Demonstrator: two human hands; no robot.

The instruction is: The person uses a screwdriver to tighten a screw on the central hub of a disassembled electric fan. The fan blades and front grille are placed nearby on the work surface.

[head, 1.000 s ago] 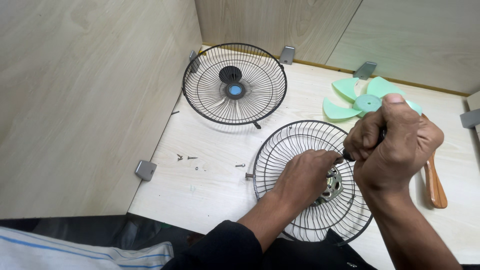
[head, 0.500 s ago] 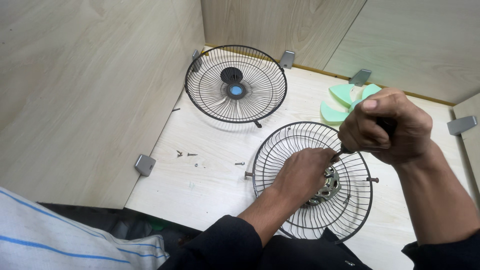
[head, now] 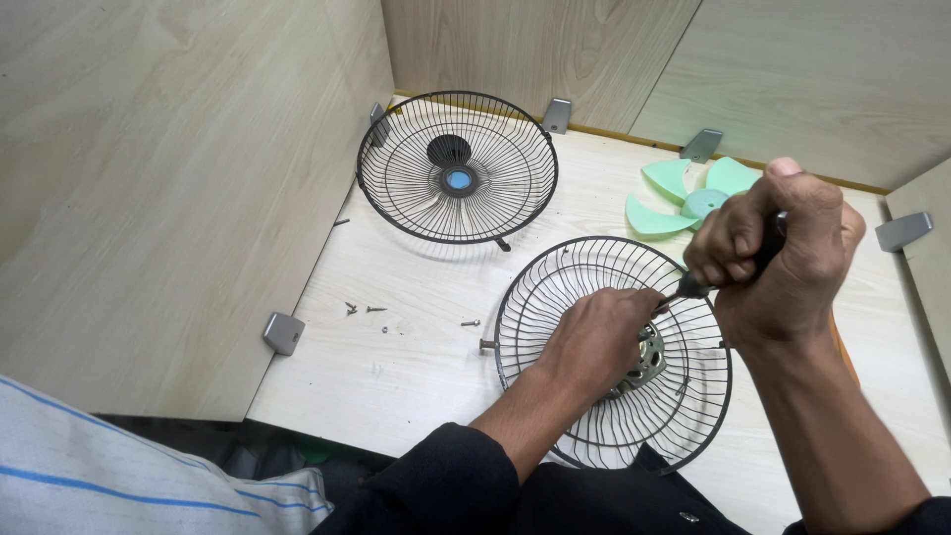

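Pale wooden walls [head: 178,178], tabletop [head: 416,367].

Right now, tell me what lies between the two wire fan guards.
Head view: only bare table between the far guard and the near guard.

Lying on the desk [head: 416,367]: near grille [head: 612,352] in front of the far grille [head: 457,166], loose screws [head: 369,309] left of it, fan blade [head: 693,196] behind, rightward.
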